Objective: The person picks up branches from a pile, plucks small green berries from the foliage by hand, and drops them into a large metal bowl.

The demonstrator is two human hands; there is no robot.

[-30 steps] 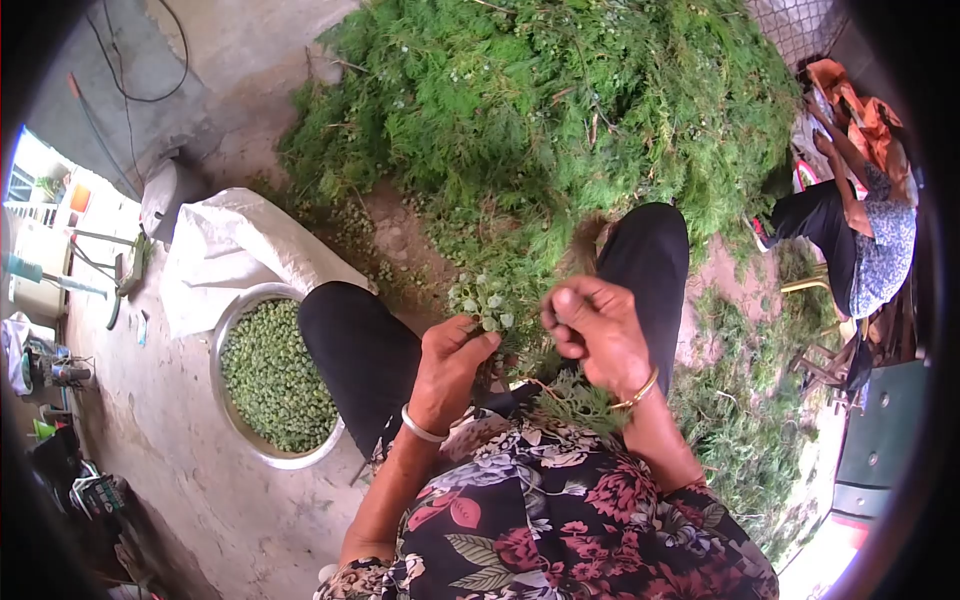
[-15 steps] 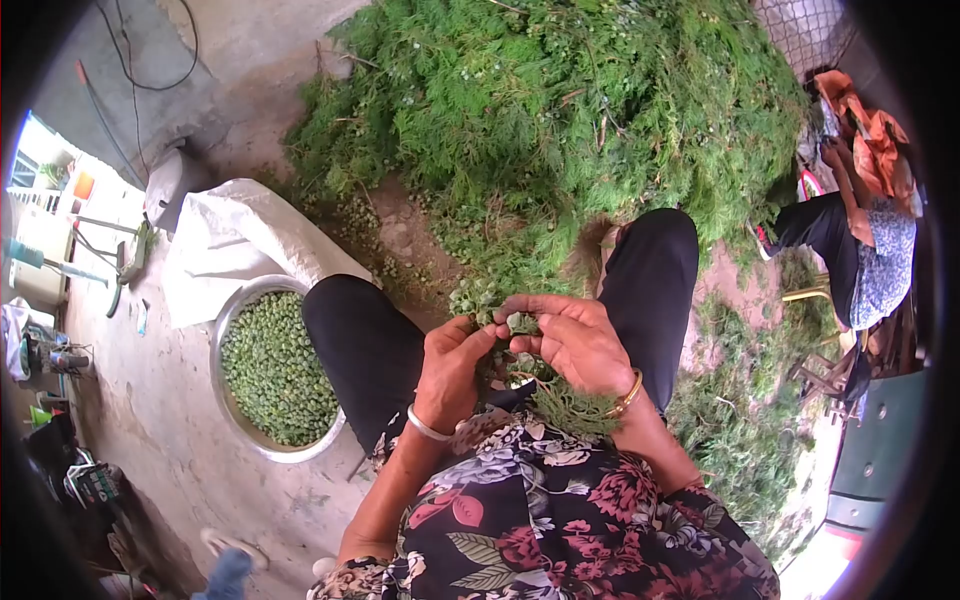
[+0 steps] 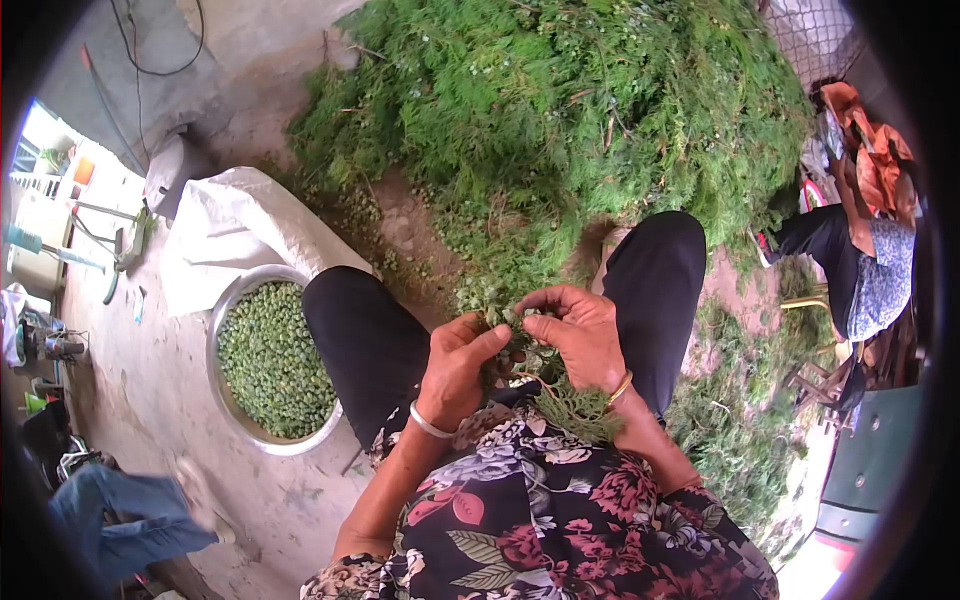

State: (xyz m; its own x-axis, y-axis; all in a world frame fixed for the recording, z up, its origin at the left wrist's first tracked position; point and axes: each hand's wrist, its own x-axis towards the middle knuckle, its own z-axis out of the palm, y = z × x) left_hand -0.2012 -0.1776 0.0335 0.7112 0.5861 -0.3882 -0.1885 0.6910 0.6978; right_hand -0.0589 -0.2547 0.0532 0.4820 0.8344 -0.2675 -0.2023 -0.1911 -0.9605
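Observation:
My left hand (image 3: pixel 455 370), with a white bangle at the wrist, is closed on a green leafy sprig (image 3: pixel 480 297) above my lap. Close beside it, my right hand (image 3: pixel 580 337), wearing a gold bangle, pinches small pale green cones (image 3: pixel 515 316) on that sprig. Feathery foliage (image 3: pixel 580 410) hangs below my right palm. A round metal basin (image 3: pixel 219 385) full of small green cones (image 3: pixel 275 360) stands on the floor left of my knee.
A large heap of green branches (image 3: pixel 560 110) lies ahead. A white sack (image 3: pixel 230 230) lies behind the basin. At the right sits a person in patterned clothing (image 3: pixel 880 280); at the lower left are another person's jeans-clad legs (image 3: pixel 130 520). Scattered foliage (image 3: pixel 740 420) covers floor at the right.
The person in jeans has come further into view at the lower left. My right fingers have drawn in to a tighter pinch, and my hands have shifted slightly.

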